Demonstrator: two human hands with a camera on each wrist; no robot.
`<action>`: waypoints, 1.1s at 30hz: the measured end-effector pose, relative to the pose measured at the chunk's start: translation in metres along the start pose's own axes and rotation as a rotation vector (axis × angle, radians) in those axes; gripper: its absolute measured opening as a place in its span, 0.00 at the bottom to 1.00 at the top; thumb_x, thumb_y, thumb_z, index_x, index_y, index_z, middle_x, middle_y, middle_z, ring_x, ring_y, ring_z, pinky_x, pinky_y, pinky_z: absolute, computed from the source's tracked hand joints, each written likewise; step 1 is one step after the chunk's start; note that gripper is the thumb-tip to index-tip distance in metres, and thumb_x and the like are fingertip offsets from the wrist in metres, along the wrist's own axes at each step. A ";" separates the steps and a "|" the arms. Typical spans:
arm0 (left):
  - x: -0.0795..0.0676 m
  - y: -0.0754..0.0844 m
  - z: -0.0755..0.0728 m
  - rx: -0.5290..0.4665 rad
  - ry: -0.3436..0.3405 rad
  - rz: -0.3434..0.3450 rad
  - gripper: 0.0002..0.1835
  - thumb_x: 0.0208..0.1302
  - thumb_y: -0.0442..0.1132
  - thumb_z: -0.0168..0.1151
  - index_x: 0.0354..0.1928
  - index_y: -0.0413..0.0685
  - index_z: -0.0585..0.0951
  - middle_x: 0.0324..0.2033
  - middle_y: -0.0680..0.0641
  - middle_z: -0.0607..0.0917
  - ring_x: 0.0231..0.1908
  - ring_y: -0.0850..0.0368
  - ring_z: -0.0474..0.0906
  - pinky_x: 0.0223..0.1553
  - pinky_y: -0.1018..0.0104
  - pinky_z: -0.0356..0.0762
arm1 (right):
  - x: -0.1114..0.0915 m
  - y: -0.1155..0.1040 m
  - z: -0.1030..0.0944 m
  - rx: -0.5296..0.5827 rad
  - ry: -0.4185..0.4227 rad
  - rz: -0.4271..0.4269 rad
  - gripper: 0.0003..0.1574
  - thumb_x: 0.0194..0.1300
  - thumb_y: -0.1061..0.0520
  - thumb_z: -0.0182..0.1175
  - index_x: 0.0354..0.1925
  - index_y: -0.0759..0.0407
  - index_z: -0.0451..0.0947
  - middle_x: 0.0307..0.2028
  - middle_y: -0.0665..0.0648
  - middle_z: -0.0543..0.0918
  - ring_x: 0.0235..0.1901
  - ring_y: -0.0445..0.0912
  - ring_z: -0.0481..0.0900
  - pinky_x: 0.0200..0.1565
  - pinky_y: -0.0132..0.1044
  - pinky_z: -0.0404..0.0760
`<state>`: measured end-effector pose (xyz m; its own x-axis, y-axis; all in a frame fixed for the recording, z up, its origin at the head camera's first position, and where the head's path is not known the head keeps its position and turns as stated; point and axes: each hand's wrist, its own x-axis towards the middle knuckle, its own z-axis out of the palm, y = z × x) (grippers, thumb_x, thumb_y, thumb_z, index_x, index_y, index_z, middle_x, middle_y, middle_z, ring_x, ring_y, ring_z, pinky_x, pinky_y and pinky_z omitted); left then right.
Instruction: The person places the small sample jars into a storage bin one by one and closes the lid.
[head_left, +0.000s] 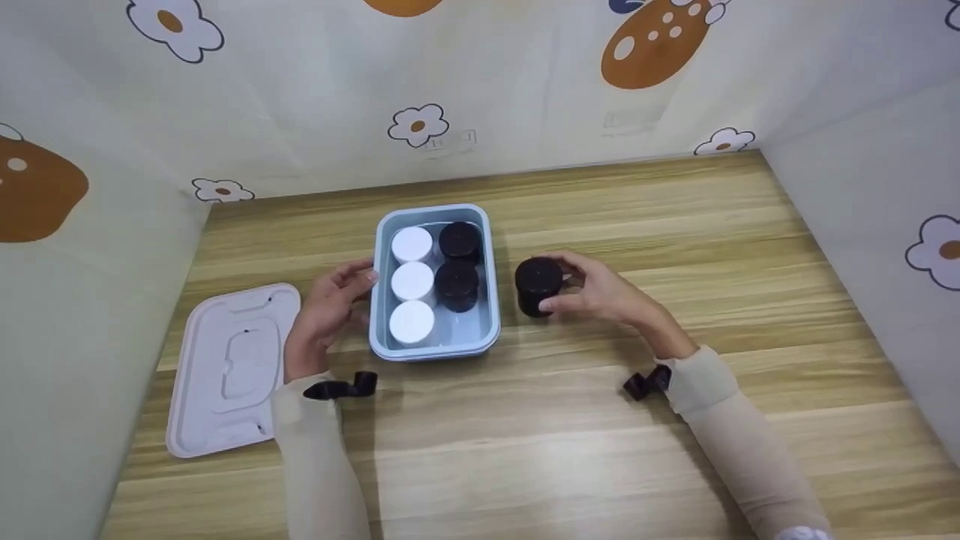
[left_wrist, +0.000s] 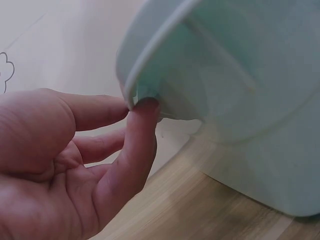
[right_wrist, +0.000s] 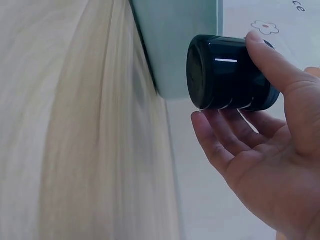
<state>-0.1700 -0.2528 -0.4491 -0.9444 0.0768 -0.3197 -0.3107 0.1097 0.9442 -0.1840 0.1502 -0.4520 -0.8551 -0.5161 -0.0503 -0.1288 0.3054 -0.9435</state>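
My right hand [head_left: 592, 289] grips a black lidded jar [head_left: 538, 281] between thumb and fingers, just right of a light blue bin [head_left: 450, 345]. In the right wrist view the jar [right_wrist: 232, 72] appears held off the tabletop. My left hand [head_left: 330, 304] pinches the bin's left rim; the left wrist view shows thumb and fingertips on that rim [left_wrist: 131, 95]. Inside the bin stand several jars: a left column of three with white lids [head_left: 412, 283], and two black ones [head_left: 458, 283] on the right, toward the back.
A white lid [head_left: 202, 375] with a moulded handle lies on the wooden table [head_left: 525, 442], left of the bin and partly behind my left forearm. Patterned sheets [head_left: 510, 90] form walls at the back and both sides. Each wrist carries a black camera mount [head_left: 345, 386].
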 end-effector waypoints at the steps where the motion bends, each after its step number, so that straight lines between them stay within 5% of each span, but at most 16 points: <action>1: 0.000 0.000 0.000 0.002 -0.001 0.002 0.28 0.74 0.45 0.58 0.71 0.40 0.68 0.43 0.55 0.86 0.42 0.61 0.84 0.31 0.64 0.85 | 0.000 -0.002 0.001 0.007 0.004 -0.005 0.46 0.53 0.60 0.76 0.68 0.59 0.69 0.60 0.63 0.79 0.59 0.55 0.79 0.63 0.49 0.78; 13: -0.002 -0.004 -0.003 -0.002 -0.018 -0.006 0.29 0.75 0.45 0.57 0.71 0.40 0.67 0.44 0.56 0.85 0.44 0.61 0.83 0.33 0.66 0.85 | -0.006 -0.023 0.015 0.020 -0.002 -0.037 0.46 0.55 0.57 0.76 0.69 0.54 0.68 0.62 0.60 0.78 0.59 0.54 0.80 0.64 0.52 0.76; 23: -0.001 -0.001 -0.002 -0.002 -0.005 -0.020 0.28 0.75 0.45 0.57 0.71 0.42 0.68 0.47 0.54 0.84 0.46 0.60 0.82 0.33 0.64 0.86 | 0.002 -0.052 0.020 -0.063 -0.027 -0.146 0.46 0.58 0.60 0.74 0.70 0.61 0.65 0.63 0.61 0.77 0.58 0.52 0.79 0.63 0.44 0.78; 33: 0.001 0.000 -0.002 0.016 -0.024 -0.016 0.27 0.75 0.46 0.56 0.71 0.43 0.69 0.47 0.53 0.84 0.45 0.60 0.82 0.32 0.64 0.86 | 0.012 -0.070 0.029 -0.122 -0.112 -0.185 0.48 0.57 0.61 0.74 0.71 0.63 0.63 0.64 0.62 0.73 0.60 0.54 0.74 0.66 0.50 0.76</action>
<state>-0.1712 -0.2548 -0.4495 -0.9365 0.0984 -0.3367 -0.3238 0.1265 0.9376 -0.1705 0.0992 -0.3957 -0.7512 -0.6555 0.0774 -0.3439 0.2885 -0.8936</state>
